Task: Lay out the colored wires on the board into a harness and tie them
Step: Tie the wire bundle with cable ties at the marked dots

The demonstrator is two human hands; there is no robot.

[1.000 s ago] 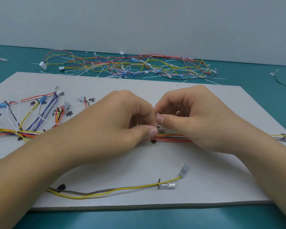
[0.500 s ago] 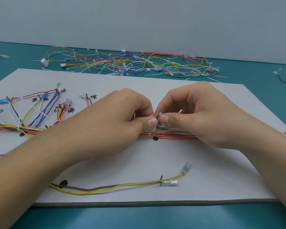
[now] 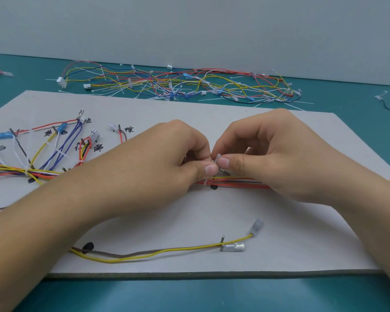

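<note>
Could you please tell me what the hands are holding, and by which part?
Both pinch a white cable tie looped round the wire bundle: the right hand at its upright tail, the left hand just below.

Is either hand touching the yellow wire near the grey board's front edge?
No, the left hand and right hand pinch a white plastic tie over the red wire bundle.

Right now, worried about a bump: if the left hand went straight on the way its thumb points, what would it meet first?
Probably the white cable tie, then at once the right hand; the left hand points straight at them, though depth is unclear.
</note>
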